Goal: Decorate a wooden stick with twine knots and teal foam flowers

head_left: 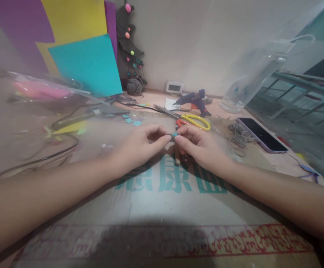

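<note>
Left hand (pixel 153 144): thumb and fingertip pinched nearly closed on one small piece (pixel 175 135), teal and grey. Right hand (pixel 195 144): likewise pinched, same piece, held between both above the cardboard (pixel 150 208). Finer detail: I cannot tell. Done, as I judge it: teal cut-outs (pixel 137 123), shaped, lying loose beyond the left hand. Outstanding: the piece, not set down. Unheld: scissors (pixel 196 121), just beyond the fingers; glue gun (pixel 193 99), farther back.

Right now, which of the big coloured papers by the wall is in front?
The turquoise sheet. It is the lowest one and overlaps the yellow sheet; purple paper shows farther back.
</note>
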A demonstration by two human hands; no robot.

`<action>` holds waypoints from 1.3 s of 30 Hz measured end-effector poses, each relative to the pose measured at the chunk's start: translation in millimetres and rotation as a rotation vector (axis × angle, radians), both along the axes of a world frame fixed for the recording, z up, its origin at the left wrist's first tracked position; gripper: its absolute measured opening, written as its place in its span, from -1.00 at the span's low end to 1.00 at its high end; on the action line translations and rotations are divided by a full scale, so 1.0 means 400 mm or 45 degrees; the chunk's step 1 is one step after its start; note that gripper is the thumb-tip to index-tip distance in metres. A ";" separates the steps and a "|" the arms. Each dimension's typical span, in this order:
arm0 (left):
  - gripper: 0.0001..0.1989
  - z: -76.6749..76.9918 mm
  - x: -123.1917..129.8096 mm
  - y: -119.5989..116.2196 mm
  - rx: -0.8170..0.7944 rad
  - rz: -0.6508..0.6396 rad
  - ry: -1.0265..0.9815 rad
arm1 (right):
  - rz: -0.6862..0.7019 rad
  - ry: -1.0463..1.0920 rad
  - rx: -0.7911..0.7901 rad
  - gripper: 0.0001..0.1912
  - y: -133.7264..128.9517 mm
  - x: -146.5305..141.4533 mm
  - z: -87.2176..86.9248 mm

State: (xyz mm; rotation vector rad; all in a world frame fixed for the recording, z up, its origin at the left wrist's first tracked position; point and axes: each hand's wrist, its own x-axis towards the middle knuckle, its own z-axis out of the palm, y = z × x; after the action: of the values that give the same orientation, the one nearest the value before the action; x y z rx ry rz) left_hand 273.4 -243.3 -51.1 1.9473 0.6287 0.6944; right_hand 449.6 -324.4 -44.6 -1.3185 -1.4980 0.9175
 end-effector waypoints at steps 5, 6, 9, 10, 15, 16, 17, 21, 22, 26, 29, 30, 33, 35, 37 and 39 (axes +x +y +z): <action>-0.77 -0.003 0.004 0.002 -0.020 -0.032 -0.024 | -0.027 0.024 0.032 -0.63 0.005 0.005 -0.004; -0.77 -0.004 0.005 0.002 -0.041 -0.043 -0.032 | -0.030 0.031 0.031 -0.63 0.005 0.005 -0.005; -0.78 -0.004 0.005 0.002 -0.045 -0.022 -0.017 | -0.017 0.028 0.020 -0.62 0.004 0.004 -0.004; -0.78 -0.003 0.004 0.001 -0.023 0.002 -0.005 | -0.011 0.029 0.025 -0.62 0.003 0.004 -0.004; -0.76 0.003 0.001 0.000 0.017 0.056 0.020 | -0.024 -0.026 -0.048 -0.64 0.003 0.010 -0.004; -0.76 0.004 0.001 0.000 0.018 0.063 0.024 | -0.042 -0.067 -0.044 -0.67 0.002 0.012 -0.004; -0.77 0.004 0.002 0.001 0.025 0.071 0.029 | -0.066 -0.112 -0.015 -0.71 0.002 0.014 -0.004; -0.78 0.003 0.004 0.003 0.040 0.069 0.076 | -0.149 -0.314 0.188 -0.84 -0.004 0.021 0.001; -0.78 0.002 0.005 0.003 0.035 0.065 0.086 | -0.156 -0.358 0.235 -0.85 -0.006 0.022 0.003; -0.78 -0.003 0.005 0.003 0.029 0.036 0.088 | -0.183 -0.432 0.296 -0.78 -0.007 0.025 0.007; -0.80 -0.004 0.006 0.003 0.050 0.019 0.080 | -0.187 -0.414 0.280 -0.78 -0.004 0.028 0.006; -0.81 -0.004 0.006 0.003 0.059 0.008 0.080 | -0.190 -0.419 0.287 -0.79 -0.003 0.029 0.006; -0.82 -0.003 0.007 0.003 0.079 -0.028 0.085 | -0.213 -0.491 0.341 -0.81 -0.004 0.029 0.005; -0.82 -0.003 0.006 0.002 0.075 -0.037 0.077 | -0.218 -0.543 0.350 -0.81 -0.007 0.026 0.005; -0.82 -0.004 0.006 0.002 0.067 -0.032 0.073 | -0.209 -0.565 0.321 -0.82 -0.008 0.023 0.006; -0.82 -0.005 0.005 0.002 0.079 -0.021 0.084 | -0.202 -0.579 0.305 -0.83 -0.008 0.020 0.008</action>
State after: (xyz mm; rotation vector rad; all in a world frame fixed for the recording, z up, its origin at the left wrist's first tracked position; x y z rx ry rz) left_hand 275.6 -242.7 -53.2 2.0377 0.6375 0.6488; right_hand 457.6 -327.7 -41.4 -1.5031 -1.7492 0.3323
